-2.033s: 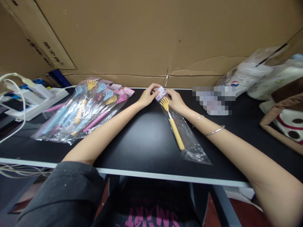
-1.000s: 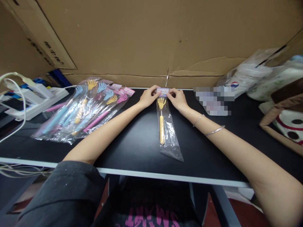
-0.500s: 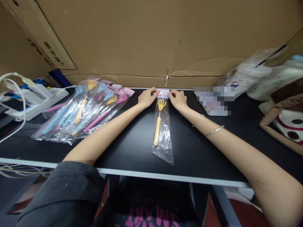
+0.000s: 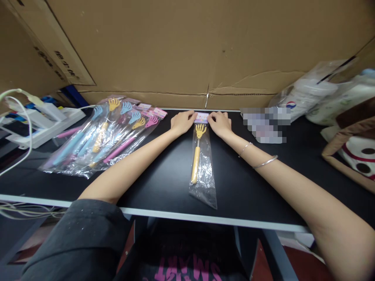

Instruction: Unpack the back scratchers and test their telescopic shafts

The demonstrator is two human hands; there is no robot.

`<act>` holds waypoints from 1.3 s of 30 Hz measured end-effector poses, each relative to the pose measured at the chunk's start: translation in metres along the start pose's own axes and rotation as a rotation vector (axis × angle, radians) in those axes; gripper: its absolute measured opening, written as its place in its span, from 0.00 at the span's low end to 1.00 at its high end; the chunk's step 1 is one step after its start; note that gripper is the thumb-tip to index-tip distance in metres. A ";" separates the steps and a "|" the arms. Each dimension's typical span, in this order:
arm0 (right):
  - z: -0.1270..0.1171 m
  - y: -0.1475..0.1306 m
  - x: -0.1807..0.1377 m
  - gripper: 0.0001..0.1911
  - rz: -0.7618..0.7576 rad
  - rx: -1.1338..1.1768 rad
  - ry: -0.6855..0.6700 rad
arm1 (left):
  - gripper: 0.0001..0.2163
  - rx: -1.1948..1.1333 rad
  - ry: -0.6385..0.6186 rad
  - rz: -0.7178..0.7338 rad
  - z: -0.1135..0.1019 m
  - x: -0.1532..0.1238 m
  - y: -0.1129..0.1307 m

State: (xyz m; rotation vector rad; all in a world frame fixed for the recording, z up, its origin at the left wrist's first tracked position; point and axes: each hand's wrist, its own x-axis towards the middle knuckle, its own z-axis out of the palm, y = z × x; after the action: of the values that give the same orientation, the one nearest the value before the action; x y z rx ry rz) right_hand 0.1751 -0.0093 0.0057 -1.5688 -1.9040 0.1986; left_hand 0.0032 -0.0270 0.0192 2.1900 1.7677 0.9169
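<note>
Both my hands pinch the header card of one bagged back scratcher.

My left hand [image 4: 182, 121] and right hand [image 4: 220, 123] grasp the card [image 4: 202, 117] from either side; its clear bag [image 4: 203, 171], flat on the black table [image 4: 164, 171], holds one yellow scratcher [image 4: 196, 156]. Far left lies a pile of bagged scratchers [image 4: 102, 136], their count unclear.

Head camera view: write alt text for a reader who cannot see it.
Both hands, left hand and right hand, press the card header of a clear bag holding a yellow back scratcher, flat on a black table. A pile of bagged scratchers lies to the left, before a cardboard wall.
</note>
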 end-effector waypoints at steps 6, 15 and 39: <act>0.000 0.000 0.000 0.12 -0.002 -0.009 -0.009 | 0.18 0.024 -0.031 -0.028 -0.001 0.001 0.001; -0.002 0.001 0.001 0.11 -0.010 0.004 -0.031 | 0.14 0.056 -0.052 -0.064 -0.001 0.002 0.002; -0.009 0.014 0.009 0.11 -0.091 0.054 -0.103 | 0.13 0.007 -0.039 -0.039 0.000 0.002 -0.001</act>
State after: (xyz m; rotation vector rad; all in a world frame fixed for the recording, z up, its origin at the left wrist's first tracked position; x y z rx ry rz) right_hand 0.1914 0.0003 0.0093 -1.4581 -2.0268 0.2940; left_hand 0.0023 -0.0244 0.0195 2.1551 1.7918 0.8541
